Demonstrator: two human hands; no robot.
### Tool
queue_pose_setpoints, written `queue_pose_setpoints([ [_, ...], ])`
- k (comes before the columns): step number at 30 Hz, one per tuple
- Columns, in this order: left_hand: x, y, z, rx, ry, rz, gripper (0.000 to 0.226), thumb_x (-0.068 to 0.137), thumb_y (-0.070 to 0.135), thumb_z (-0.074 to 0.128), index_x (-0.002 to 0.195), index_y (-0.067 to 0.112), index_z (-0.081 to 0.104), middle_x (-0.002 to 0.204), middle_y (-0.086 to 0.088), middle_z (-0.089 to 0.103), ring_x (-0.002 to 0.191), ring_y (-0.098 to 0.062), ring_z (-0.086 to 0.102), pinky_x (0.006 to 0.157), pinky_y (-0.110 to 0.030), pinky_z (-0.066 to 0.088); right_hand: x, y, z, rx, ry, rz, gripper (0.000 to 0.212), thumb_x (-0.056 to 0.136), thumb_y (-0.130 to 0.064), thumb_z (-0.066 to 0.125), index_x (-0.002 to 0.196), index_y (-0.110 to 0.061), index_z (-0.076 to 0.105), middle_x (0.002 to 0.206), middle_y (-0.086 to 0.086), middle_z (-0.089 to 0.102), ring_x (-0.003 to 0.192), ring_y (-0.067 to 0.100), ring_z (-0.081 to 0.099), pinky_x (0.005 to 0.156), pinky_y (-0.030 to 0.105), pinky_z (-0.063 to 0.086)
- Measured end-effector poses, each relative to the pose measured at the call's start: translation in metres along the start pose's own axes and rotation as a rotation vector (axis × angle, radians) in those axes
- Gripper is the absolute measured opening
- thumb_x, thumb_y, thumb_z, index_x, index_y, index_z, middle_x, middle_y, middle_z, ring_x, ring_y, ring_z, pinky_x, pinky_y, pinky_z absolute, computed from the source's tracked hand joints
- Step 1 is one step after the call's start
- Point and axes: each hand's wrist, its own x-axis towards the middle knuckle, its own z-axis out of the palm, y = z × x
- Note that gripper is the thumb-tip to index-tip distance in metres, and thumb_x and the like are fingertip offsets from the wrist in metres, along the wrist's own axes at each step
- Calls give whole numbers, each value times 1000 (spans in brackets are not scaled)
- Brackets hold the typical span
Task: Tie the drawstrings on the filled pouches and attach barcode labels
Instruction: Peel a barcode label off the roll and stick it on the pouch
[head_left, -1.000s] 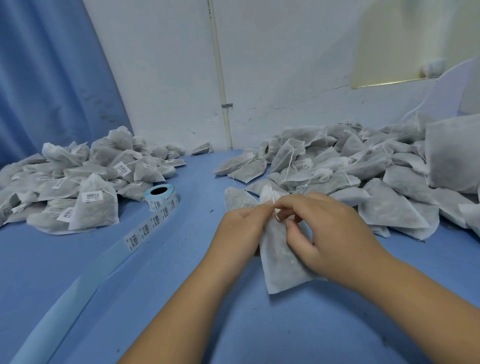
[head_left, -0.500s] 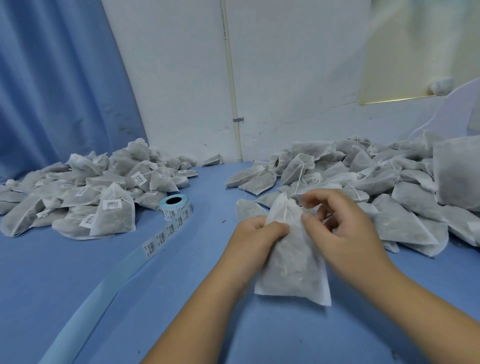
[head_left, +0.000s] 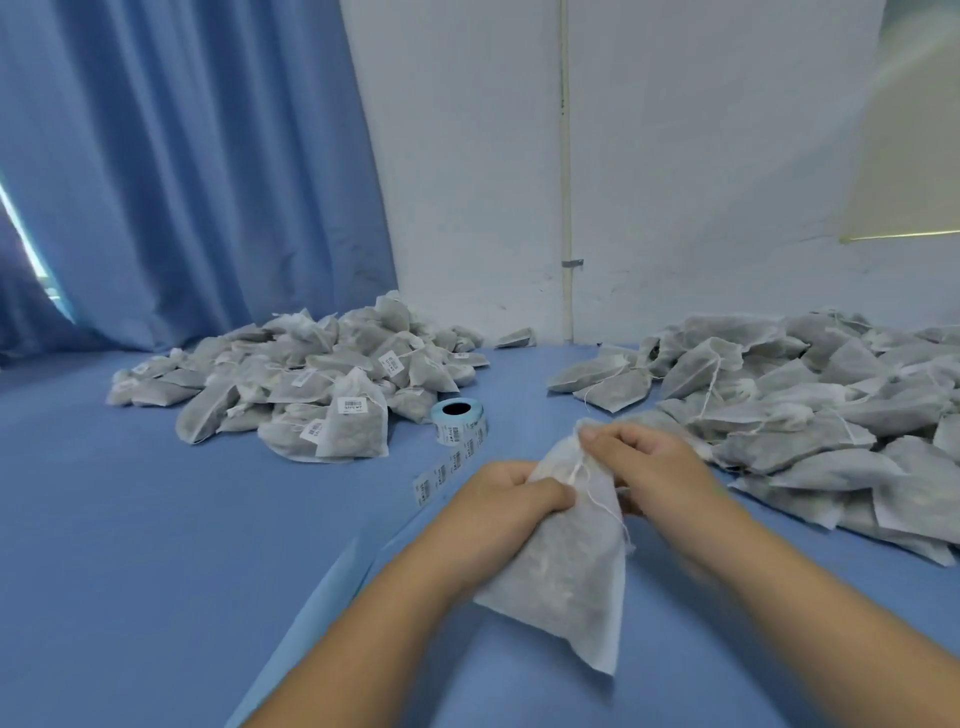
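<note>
Low in the middle of the blue desk (head_left: 156, 545), a person holds one filled white pouch (head_left: 566, 571) with its gathered neck up; whether its lower edge touches the desk cannot be told. The left hand (head_left: 511, 499) has its grip closed round the pouch's left side just under the neck, thumb across the front. The right hand (head_left: 644, 467) has its grip curled on the bunched top, at one o'clock from the left hand. A thin white drawstring (head_left: 597, 501) hangs down the pouch's front from the neck. At eleven o'clock from the pouch a roll of barcode labels (head_left: 458, 415) sits on the desk (its core hole faces up), and its label strip (head_left: 441, 475) trails toward six o'clock beside the left wrist. A heap of labelled pouches (head_left: 291, 379) lies at ten o'clock, well apart; a heap of pouches with loose strings (head_left: 805, 410) lies at two o'clock, just beside the right hand.
</note>
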Motion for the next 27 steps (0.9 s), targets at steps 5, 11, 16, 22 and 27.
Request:
queue_pose_setpoints([
  [5,-12,-10,-73,58,282,-87,15,78,29,65,65,22,63,63,0,64,55,-15,60,61,-26,45,23,15,60,-58,-34,86,18,91,-25,62,82,-12,70,66,-7,66,51,8,54,48,21,40],
  [11,0,-37,-122,-13,525,-167,11,85,20,64,78,11,67,71,-4,67,69,-24,63,65,-30,47,55,50,115,-321,-23,100,11,83,-15,57,73,-10,58,72,4,59,62,16,54,61,29,40],
  [16,23,-53,-116,208,485,-210,20,82,19,63,66,11,55,70,-5,57,67,-23,53,63,-30,39,62,71,126,-569,31,-27,7,84,-20,61,90,-24,64,89,-10,63,82,9,58,70,22,41],
  [22,39,-55,-115,466,430,-225,37,81,19,63,56,19,35,56,3,36,52,-16,33,48,-26,24,61,79,118,-541,-1,-82,8,82,-20,66,89,-24,65,85,-9,64,69,0,52,64,12,40],
  [27,31,-66,-125,0,350,-264,14,82,18,72,71,14,64,65,-3,59,55,-17,55,55,-23,42,61,81,122,-531,5,-148,7,83,-21,66,87,-27,65,83,-13,62,67,-2,51,66,12,41],
])
